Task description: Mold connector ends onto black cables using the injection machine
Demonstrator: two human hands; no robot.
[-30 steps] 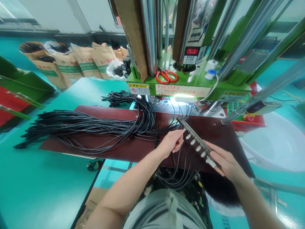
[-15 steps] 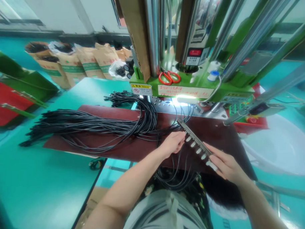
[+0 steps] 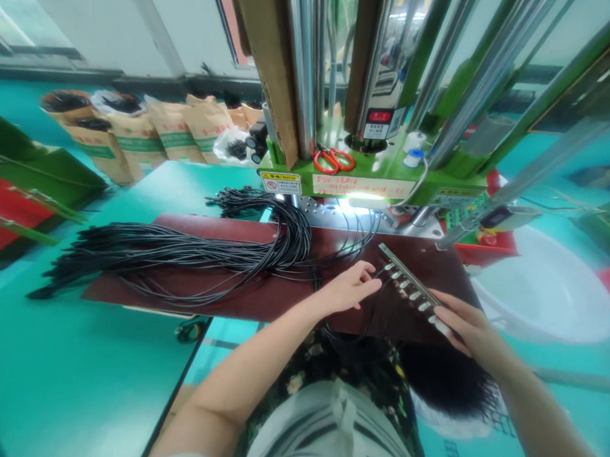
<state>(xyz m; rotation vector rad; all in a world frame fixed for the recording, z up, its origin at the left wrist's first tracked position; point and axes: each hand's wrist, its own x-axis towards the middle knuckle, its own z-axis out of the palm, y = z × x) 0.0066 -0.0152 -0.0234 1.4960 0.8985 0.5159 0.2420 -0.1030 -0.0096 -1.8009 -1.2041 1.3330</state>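
My right hand (image 3: 461, 320) holds the lower right end of a long metal bar (image 3: 411, 281), its fingers closed round it. Several small silvery connectors line the bar's near edge. Close to the bar's upper left end is my left hand (image 3: 351, 287), fingers apart, with nothing visible held in it. A few thin dark cables run by its fingertips. A big bundle of black cables (image 3: 196, 252) lies on the dark red board (image 3: 257, 303) to the left, curving back near the machine.
Behind the board stands a green press machine (image 3: 434, 190) with metal columns, a lit lamp and red-handled scissors (image 3: 334, 161) on its ledge. A white tub (image 3: 547, 287) is at the right; paper sacks (image 3: 136, 138) stand at the back left.
The bar and my right hand have shifted slightly right and toward me. My left hand's fingers have spread from a closed pinch. The cables that hung below my left hand no longer show clearly.
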